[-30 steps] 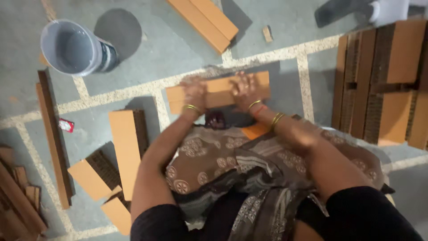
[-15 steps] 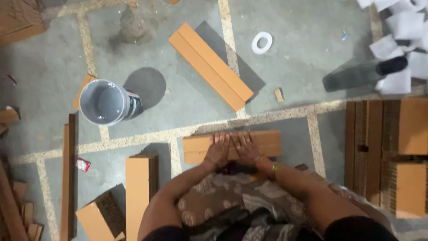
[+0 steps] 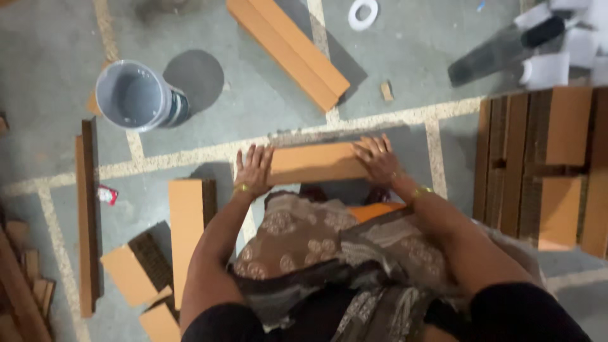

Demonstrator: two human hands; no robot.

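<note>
A flat orange-brown cardboard block (image 3: 315,162) lies on the grey floor in front of my knees. My left hand (image 3: 254,169) rests on its left end with the fingers spread over the edge. On the block's right end lies my right hand (image 3: 379,158), palm down, fingers apart. Both hands press on the block from the two sides. Gold bangles circle both wrists. A patterned brown cloth (image 3: 304,240) covers my lap below the block.
A grey bucket (image 3: 136,96) stands at the upper left. A long cardboard block (image 3: 288,47) lies at the top, a white tape ring (image 3: 363,14) beyond it. Stacked cardboard pieces (image 3: 544,158) fill the right. More blocks (image 3: 186,234) and strips (image 3: 85,215) lie left.
My hands have moved apart from the middle of the block to its two ends. The view has shifted, so the bucket and long block sit higher in the frame.
</note>
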